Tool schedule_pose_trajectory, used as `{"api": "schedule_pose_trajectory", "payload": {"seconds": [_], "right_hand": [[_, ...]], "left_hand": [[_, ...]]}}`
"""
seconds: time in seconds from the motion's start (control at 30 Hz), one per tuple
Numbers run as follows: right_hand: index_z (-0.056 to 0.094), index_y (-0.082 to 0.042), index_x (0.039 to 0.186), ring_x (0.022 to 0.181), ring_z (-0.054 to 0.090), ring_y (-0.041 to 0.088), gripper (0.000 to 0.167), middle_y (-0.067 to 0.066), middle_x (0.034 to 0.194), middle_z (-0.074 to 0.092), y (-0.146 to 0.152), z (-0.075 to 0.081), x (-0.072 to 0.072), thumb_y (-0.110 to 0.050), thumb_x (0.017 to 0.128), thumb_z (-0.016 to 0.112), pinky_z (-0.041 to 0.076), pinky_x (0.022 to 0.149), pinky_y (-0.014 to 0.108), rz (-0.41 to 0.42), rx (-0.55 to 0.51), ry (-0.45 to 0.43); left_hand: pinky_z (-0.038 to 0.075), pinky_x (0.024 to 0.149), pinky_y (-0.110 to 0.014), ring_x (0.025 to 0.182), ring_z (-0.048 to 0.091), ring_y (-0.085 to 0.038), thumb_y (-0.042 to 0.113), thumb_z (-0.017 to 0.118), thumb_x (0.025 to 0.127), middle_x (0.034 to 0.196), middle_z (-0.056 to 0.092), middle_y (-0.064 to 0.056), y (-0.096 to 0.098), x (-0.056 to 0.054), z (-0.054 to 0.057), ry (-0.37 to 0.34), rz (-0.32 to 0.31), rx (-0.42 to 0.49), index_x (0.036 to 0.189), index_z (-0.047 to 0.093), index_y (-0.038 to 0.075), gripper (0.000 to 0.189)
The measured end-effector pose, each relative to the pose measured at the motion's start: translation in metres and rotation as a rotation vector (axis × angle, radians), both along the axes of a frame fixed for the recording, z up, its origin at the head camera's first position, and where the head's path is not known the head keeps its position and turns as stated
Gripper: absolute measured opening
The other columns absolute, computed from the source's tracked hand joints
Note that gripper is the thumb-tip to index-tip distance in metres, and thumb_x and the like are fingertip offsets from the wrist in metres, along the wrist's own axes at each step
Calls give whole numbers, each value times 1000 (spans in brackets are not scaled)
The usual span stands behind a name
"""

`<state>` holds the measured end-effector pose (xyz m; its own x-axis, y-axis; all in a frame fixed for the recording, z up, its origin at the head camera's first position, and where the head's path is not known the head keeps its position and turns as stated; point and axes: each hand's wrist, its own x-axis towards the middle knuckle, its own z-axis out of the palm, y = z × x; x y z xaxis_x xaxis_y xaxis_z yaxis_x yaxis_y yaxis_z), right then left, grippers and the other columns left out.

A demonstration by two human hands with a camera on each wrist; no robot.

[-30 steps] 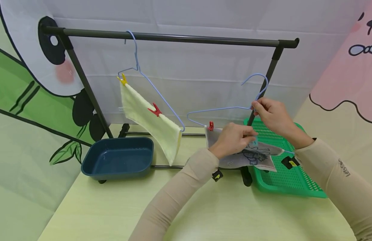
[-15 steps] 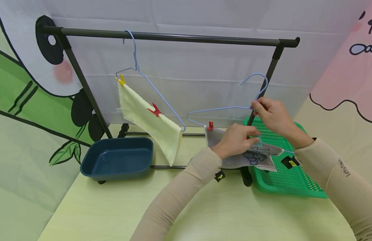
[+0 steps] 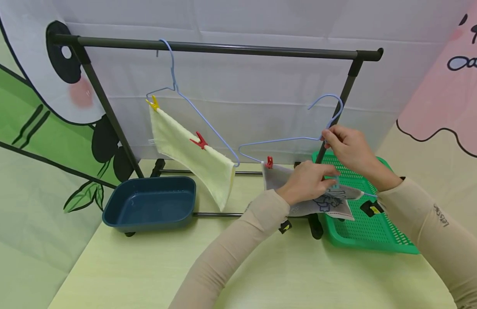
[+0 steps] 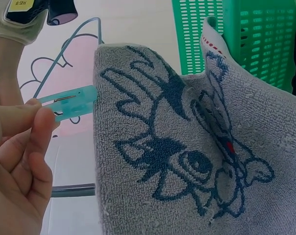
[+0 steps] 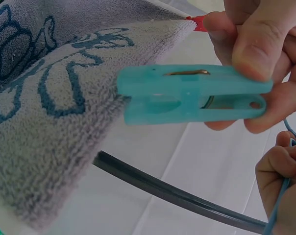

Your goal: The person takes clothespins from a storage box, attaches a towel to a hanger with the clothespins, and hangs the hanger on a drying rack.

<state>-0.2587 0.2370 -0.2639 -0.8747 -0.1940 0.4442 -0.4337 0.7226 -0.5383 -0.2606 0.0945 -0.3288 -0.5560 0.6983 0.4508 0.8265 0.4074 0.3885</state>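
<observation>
My left hand [image 3: 309, 182] pinches a teal clothespin [image 4: 72, 102] between thumb and fingers. In both wrist views the clothespin's tip meets the edge of a grey towel [image 4: 133, 191] with dark blue line drawings; how firmly it bites cannot be told. The towel droops from a blue wire hanger [image 3: 279, 140], with a red clothespin [image 3: 270, 162] at its left corner. My right hand [image 3: 350, 148] grips that hanger just below its hook, in front of the rack's right post. Behind my left hand, part of the towel is hidden.
A black rack [image 3: 223, 46] spans the table. On its bar hangs another blue hanger [image 3: 200, 115] bearing a pale yellow towel [image 3: 192, 161] with yellow and red clothespins. A dark blue basin [image 3: 149, 204] stands left; a green basket [image 3: 371, 242] sits right, partly under the grey towel.
My left hand has slid slightly right along the towel's edge with the teal clothespin. The right hand and its hanger stay nearly still. The yellow towel's hanger has turned a little.
</observation>
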Motion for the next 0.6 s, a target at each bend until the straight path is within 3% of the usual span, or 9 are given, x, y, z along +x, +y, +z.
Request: {"api": "schedule_pose_trajectory", "payload": {"seconds": [0.2,0.6], "right_hand": [[64,-2,95,54,47,17,36,9,78,61,-1,0,0,-30,102,43,34,50,27,13,0,15],[64,-2,94,50,43,18,36,8,77,61,-4,0,0,-30,102,42,33,50,28,19,2,13]], "left_hand": [[32,43,-15,45,47,2,23,64,92,100,70,8,4,0,0,16,1,-21,109,70,17,19],[36,47,-14,47,47,1,24,60,94,85,68,9,8,1,3,32,9,-91,116,67,16,25]]}}
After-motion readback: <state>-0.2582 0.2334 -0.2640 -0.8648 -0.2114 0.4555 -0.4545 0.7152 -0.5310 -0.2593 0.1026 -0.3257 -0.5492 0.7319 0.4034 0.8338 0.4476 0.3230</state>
